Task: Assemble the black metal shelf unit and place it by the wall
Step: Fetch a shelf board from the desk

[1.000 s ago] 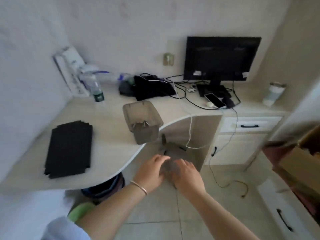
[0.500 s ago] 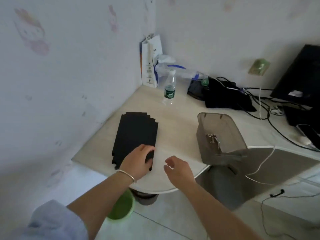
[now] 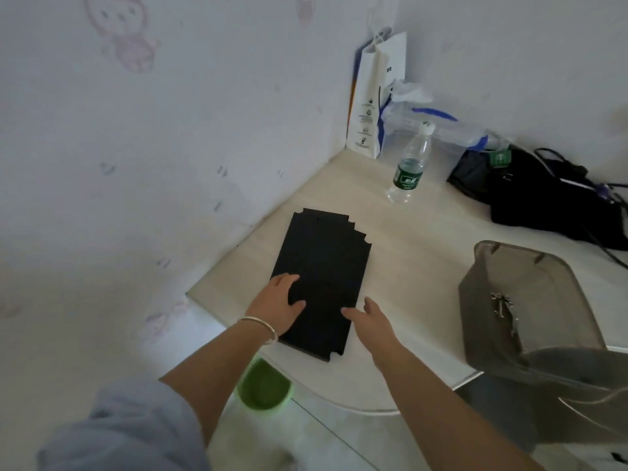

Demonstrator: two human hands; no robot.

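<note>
A stack of flat black metal shelf panels (image 3: 323,263) with notched corners lies on the pale desk (image 3: 414,253) near the left wall. My left hand (image 3: 278,305), with a bracelet on its wrist, rests on the stack's near left part, thumb and fingers spread over the top panel. My right hand (image 3: 368,321) lies at the stack's near right edge with straight fingers touching the top panel. Neither hand visibly grips a panel.
A grey translucent plastic bin (image 3: 523,300) with metal hardware inside stands to the right. A water bottle (image 3: 409,164), a white paper bag (image 3: 377,96) and a black bag (image 3: 543,195) sit at the back. A green basin (image 3: 263,385) is on the floor under the desk edge.
My view swung left from the monitor and drawers to the desk corner. Both hands moved from below the desk onto the near end of the black panels.
</note>
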